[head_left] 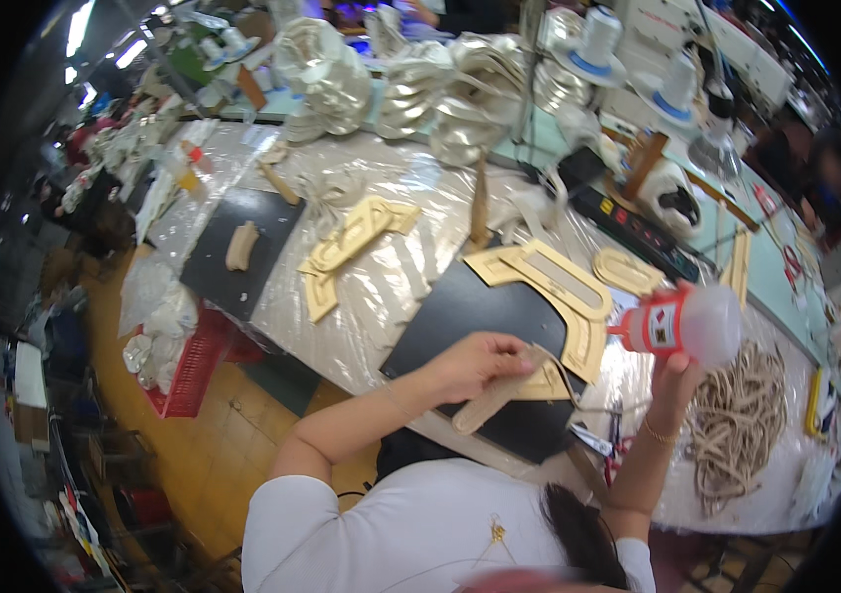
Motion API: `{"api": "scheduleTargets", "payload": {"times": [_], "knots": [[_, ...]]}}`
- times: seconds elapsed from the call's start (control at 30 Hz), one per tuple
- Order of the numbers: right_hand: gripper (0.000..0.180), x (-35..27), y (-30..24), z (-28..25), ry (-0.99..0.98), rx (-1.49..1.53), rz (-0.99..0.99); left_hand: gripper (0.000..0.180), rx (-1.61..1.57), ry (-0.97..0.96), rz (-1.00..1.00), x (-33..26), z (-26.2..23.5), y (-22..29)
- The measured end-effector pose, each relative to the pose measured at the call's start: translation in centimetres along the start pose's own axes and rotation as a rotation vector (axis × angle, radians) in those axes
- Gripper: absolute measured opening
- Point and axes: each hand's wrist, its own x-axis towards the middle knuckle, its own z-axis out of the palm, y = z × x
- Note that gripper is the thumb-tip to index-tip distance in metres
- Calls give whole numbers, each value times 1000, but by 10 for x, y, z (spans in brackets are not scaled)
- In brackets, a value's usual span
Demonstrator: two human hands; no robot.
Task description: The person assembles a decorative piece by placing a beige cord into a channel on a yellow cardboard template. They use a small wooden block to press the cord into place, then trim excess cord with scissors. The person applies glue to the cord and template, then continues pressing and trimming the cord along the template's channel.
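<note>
My left hand [485, 366] is closed in a pinch at the upper end of a flat beige strip [487, 403] with a rounded lower end. The strip is above a black board [440, 326] on the table. My right hand [675, 381] is wrapped round a translucent squeeze bottle [712, 326] with a red label. The bottle lies tilted on its side, its red nozzle pointing left toward the board. Cream cut-out templates [583, 346], some with slots, lie across the board between my hands. Part of one template is hidden behind my left fingers.
Beige cords [737, 425] are heaped beside my right forearm, and scissors [596, 440] lie near the front edge. More templates [356, 237] and a second black board [242, 247] lie leftward. A power strip [633, 232] and pale fabric stacks [321, 74] stand farther back. A red basket [188, 366] is left.
</note>
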Motion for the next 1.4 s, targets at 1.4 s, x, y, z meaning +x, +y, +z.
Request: {"api": "scheduleTargets", "payload": {"times": [1.4], "knots": [[109, 16, 23, 48, -47, 318, 156, 29, 476, -170, 233, -24, 30, 31]]}}
